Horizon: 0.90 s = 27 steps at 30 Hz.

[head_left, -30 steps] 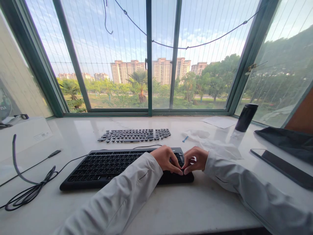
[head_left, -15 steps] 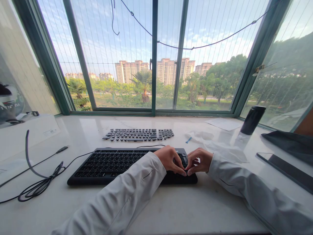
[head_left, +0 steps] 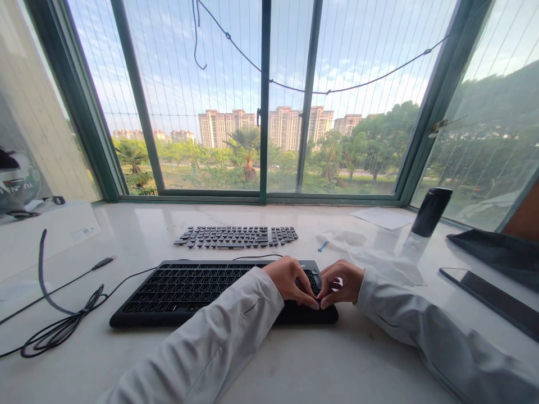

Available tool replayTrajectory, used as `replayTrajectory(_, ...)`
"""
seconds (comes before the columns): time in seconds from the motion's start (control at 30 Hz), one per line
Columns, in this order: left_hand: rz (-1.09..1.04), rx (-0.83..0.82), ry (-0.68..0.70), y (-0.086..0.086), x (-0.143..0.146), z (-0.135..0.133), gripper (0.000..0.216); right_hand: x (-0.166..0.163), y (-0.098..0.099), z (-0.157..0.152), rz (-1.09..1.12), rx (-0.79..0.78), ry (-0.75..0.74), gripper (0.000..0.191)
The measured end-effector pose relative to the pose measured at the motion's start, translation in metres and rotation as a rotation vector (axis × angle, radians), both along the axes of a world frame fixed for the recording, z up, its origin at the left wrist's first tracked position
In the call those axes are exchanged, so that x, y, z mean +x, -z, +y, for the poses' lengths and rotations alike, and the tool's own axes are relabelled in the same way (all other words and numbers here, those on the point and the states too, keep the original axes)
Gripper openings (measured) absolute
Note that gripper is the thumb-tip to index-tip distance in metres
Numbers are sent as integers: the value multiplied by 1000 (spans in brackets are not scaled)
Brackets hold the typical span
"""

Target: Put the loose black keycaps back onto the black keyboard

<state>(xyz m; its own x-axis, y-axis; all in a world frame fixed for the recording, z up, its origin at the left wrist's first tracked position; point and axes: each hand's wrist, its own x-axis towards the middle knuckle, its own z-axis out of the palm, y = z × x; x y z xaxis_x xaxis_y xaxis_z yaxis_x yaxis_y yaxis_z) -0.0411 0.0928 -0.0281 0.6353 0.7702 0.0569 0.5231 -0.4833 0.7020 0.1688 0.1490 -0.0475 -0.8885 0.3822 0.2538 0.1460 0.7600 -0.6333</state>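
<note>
A black keyboard (head_left: pixel 181 292) with its keycaps off lies on the white counter in front of me. My left hand (head_left: pixel 290 279) and my right hand (head_left: pixel 342 282) meet at the keyboard's right end, fingertips pressed together on its lower right corner. My right hand pinches a small white thing; what it is cannot be told. A set of loose black keycaps (head_left: pixel 238 236) lies laid out in rows behind the keyboard. A small blue tool (head_left: pixel 323 246) rests to their right.
A coiled black cable (head_left: pixel 63 322) lies at the left, beside a white box (head_left: pixel 46 233). A black tumbler (head_left: pixel 430 211), papers (head_left: pixel 381 217), a dark phone (head_left: pixel 492 300) and a black cloth (head_left: pixel 497 252) sit at the right. Windows close off the back.
My hands stay joined at the keyboard's right corner with only small finger shifts. The view has shifted slightly as my head moved.
</note>
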Motion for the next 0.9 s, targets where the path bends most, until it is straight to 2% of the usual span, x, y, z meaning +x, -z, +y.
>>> replayTrajectory(0.63, -18, 6, 32, 0, -1, 0, 39, 0, 2, 0, 40, -43, 13, 28)
replayTrajectory(0.9, -46, -1, 38, 3, -1, 1, 37, 0, 3, 0, 62, -14, 3, 27)
